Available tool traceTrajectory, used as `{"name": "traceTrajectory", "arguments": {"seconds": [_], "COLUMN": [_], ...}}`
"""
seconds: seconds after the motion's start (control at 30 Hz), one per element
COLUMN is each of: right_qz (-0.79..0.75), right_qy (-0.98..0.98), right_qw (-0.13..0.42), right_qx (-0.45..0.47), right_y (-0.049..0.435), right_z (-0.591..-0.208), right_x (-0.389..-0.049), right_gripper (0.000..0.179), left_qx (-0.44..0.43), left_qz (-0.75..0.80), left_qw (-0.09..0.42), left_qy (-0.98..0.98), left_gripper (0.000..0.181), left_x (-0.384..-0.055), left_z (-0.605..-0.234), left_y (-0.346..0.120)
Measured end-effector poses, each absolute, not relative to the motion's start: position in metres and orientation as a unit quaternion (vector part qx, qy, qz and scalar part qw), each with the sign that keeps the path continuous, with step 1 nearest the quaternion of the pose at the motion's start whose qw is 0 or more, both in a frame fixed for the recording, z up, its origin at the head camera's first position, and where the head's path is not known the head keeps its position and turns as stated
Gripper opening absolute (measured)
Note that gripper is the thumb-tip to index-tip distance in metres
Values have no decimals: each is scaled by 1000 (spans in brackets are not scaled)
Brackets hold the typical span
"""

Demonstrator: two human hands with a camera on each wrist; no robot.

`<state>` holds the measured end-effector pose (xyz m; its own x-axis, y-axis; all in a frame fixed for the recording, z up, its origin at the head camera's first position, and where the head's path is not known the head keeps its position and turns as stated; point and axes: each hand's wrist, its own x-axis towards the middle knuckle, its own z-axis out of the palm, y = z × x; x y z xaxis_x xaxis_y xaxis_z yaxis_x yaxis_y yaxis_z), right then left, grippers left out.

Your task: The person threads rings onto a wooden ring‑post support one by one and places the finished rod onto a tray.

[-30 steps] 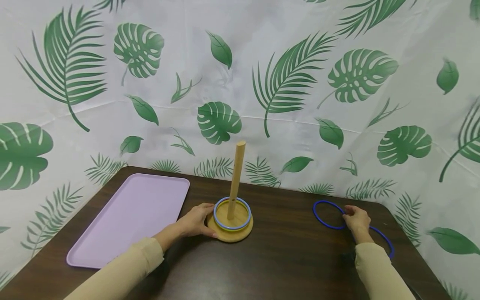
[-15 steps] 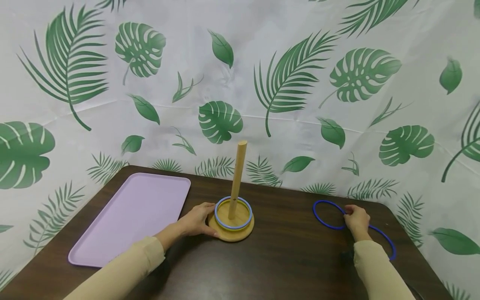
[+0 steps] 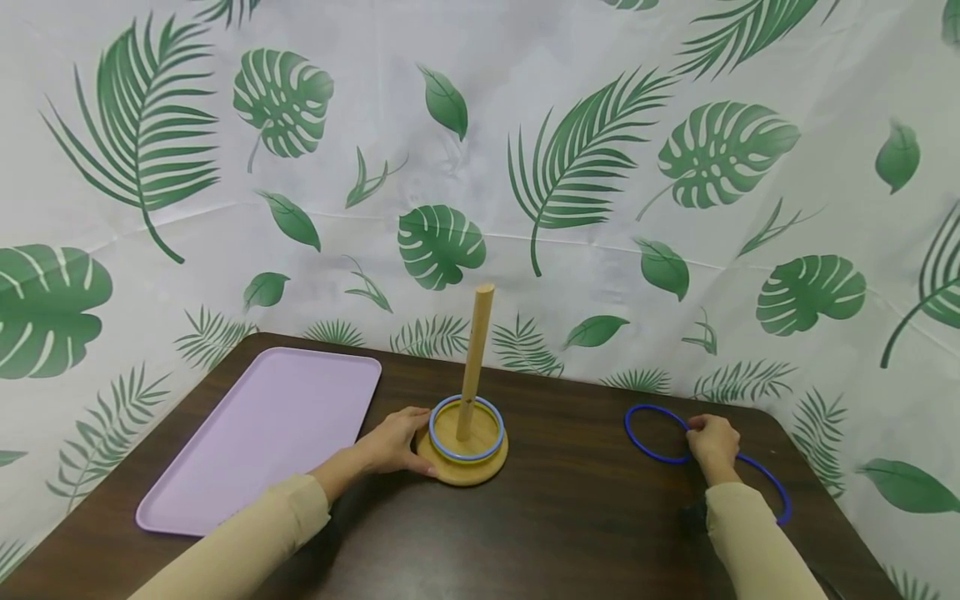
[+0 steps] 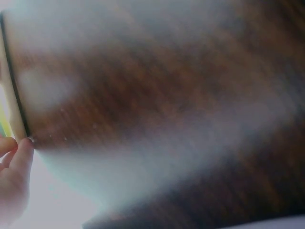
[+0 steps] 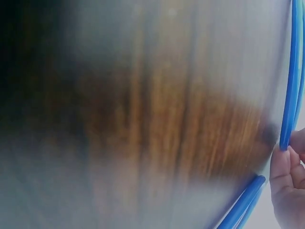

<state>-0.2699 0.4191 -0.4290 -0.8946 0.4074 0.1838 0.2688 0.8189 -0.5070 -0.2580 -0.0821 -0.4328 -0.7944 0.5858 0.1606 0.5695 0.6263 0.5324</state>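
A round wooden base with an upright wooden peg (image 3: 476, 358) stands mid-table in the head view. A light blue ring (image 3: 501, 433) and a yellow ring lie around the peg's foot. My left hand (image 3: 390, 442) grips the base's left edge between thumb and fingers; the left wrist view shows the fingertips at the base's edge (image 4: 13, 95). To the right, my right hand (image 3: 714, 442) pinches a dark blue ring (image 3: 628, 427) where its edge meets the fingertips. A second dark blue ring (image 3: 780, 487) lies by the hand's right side, partly hidden behind hand and sleeve.
A lilac tray (image 3: 270, 417) lies on the left of the dark wooden table (image 3: 570, 508). Behind the table hangs a white cloth (image 3: 517, 50) with green leaf prints, close to its back edge.
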Motion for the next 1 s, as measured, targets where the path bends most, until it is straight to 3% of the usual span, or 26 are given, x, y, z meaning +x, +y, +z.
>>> {"name": "traceTrajectory", "arguments": {"seconds": [0.5, 1.0], "right_qz": [243, 316], "right_qy": [-943, -921], "right_qw": [151, 176], "right_qx": [-170, -148], "right_y": [419, 396], "right_z": [-424, -397], "right_x": [-264, -266], "right_gripper": [21, 26], "left_qx": [323, 320], "left_qz": [288, 289], "left_qw": [1, 5], "left_qy": [901, 902], "left_gripper": [88, 88], "left_x": [-257, -256], "left_z": [-433, -432], "left_y": [-82, -82]}}
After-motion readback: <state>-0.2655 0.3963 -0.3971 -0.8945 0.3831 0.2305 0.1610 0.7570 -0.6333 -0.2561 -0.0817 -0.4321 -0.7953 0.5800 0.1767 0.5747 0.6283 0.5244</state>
